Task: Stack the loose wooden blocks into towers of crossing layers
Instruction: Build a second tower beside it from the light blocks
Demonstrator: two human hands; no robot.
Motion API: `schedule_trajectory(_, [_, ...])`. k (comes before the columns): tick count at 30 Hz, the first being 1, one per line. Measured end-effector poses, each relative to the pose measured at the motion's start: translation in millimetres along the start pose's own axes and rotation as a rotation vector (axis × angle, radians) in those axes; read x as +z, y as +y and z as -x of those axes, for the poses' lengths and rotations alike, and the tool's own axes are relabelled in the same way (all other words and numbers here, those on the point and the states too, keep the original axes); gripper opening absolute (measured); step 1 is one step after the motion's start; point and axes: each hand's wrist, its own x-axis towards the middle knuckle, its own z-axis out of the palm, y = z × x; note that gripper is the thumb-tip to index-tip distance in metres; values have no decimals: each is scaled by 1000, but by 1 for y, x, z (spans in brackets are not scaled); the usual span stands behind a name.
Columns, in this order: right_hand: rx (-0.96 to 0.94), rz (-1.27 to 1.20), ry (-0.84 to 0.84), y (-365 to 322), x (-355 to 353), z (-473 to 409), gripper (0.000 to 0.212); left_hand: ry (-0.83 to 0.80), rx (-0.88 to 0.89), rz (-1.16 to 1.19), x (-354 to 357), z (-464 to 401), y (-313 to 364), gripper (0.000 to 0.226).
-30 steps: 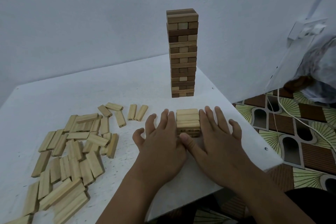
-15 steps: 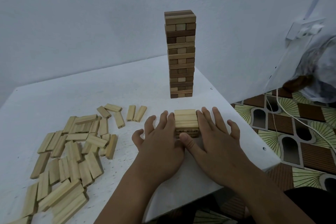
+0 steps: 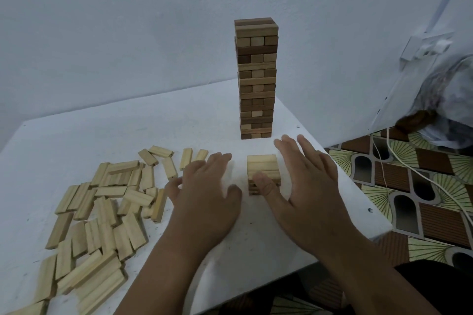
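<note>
1. Half a second ago both hands pressed flat against the sides of the short pale-wood stack of crossing layers (image 3: 263,174); now the left hand (image 3: 204,192) has come away toward 9 o'clock, and a clear strip of white tabletop (image 3: 128,135) shows between it and the stack.
2. The left hand is blurred with motion, its fingers straight and spread, and it holds nothing.
3. The right hand (image 3: 307,181) has also eased off: its fingers lie flat and open at the stack's 3 o'clock side, just beside it, while the thumb tip sits in front of the stack's near face. Whether the thumb touches the wood I cannot tell. It grips nothing.
4. I judge the squaring-up of this stack finished, so the next layer can go on; the left hand seems headed for fresh blocks.
5. The short stack stands near the table's near right edge, at 6 o'clock from the tall brown-and-tan block tower (image 3: 256,79). Its top layer shows three pale blocks lying side by side, their long sides running left to right, edges neatly flush. The lower layers are partly hidden by the thumb, so their number is unclear.
6. The heap of loose pale wooden blocks (image 3: 102,207) sprawls at 9 o'clock from the stack, well apart from it, lying flat and jumbled.
7. The tall tower stands upright and looks straight.
</note>
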Motion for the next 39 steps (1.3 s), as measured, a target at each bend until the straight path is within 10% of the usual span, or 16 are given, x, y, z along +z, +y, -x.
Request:
schedule_trajectory(5, [-215,-161,223,-44,19,-7,28,208,-34,100,-29,-2,-37,26])
schedule_trajectory(16, [-267,149,-391,-98,73,-51,55,-42,-51,-269,-44,1,-84,42])
schedule_trajectory(34, [-245,22,-161,-11,16,49,12,-169,191,-94,-25,42,-35,15])
schedule_trajectory(39, [-282,-48,-188,-2,5,57,29,-191,251,-18,-15,49,-32,17])
